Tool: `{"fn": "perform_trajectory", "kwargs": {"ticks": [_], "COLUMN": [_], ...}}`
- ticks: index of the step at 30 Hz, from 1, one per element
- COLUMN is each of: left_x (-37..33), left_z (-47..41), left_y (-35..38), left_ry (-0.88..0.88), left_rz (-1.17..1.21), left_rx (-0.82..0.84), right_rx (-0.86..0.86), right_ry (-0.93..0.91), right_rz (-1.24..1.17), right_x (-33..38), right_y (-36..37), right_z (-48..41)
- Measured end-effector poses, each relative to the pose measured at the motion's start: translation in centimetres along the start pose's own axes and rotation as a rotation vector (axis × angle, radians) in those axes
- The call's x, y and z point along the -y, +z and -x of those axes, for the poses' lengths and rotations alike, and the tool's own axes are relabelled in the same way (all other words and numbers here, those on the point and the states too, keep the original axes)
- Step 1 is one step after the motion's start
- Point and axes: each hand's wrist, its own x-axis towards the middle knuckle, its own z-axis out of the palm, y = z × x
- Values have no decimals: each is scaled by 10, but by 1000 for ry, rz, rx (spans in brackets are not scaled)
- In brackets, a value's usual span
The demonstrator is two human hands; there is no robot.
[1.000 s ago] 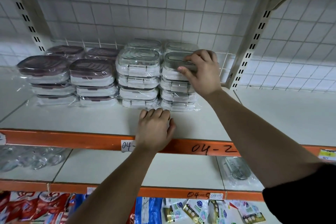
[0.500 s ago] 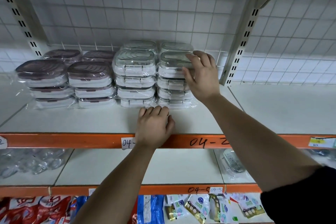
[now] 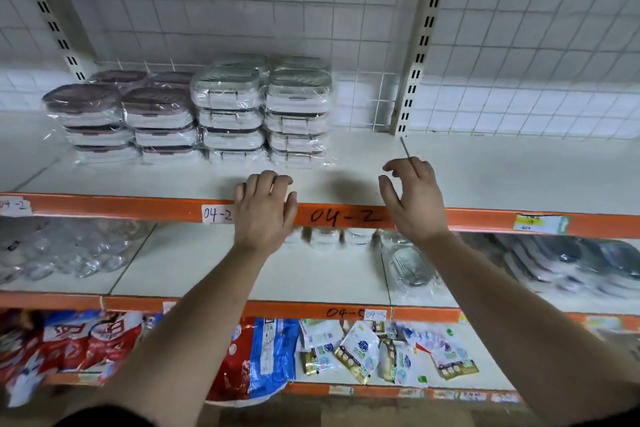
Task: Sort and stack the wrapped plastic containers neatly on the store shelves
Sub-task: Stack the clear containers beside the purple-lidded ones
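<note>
Wrapped plastic containers stand in stacks at the back left of the top white shelf [image 3: 485, 177]. Two stacks have purple lids [image 3: 83, 104] [image 3: 157, 107]; beside them on the right are two taller stacks with grey-clear lids [image 3: 227, 94] [image 3: 299, 94]. More stacks sit behind them, partly hidden. My left hand [image 3: 265, 208] rests on the shelf's orange front edge, fingers on the shelf surface. My right hand [image 3: 412, 198] hovers above the front edge, to the right of the stacks, fingers loosely bent and holding nothing.
A slotted upright post [image 3: 419, 45] and wire grid back the shelf. The shelf below holds clear glass jars [image 3: 69, 253], a wrapped container [image 3: 412, 267] and dark wrapped items [image 3: 571, 263]. Snack packets [image 3: 356, 350] lie on the lowest shelf.
My right hand let go of the top grey-lidded container and drew back to the front edge. The view tilted down. My left hand stayed on the shelf edge.
</note>
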Motion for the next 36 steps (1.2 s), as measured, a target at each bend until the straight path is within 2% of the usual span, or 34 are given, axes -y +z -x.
{"fn": "perform_trajectory", "kwargs": {"ticks": [6, 13, 19, 23, 29, 32, 36], "left_x": [-50, -63, -38, -7, 44, 62, 66], "left_z": [58, 111, 132, 144, 146, 132, 102], "left_y": [-2, 31, 89, 139, 215, 247, 277], "left_ry": [110, 83, 21, -17, 45, 65, -30], "left_rz": [-13, 7, 36, 45, 10, -28, -57], "left_rx": [-1, 158, 285, 353, 468, 526, 606], "right_rx": [120, 210, 361, 398, 506, 610, 606], "right_ry": [-101, -62, 12, 82, 117, 86, 48], "right_rz": [-46, -102, -69, -68, 43, 140, 230], "right_x": [-20, -42, -71, -94, -123, -129, -125], "right_y": [-20, 7, 65, 121, 215, 249, 286], "right_z": [64, 133, 153, 158, 150, 134, 95]}}
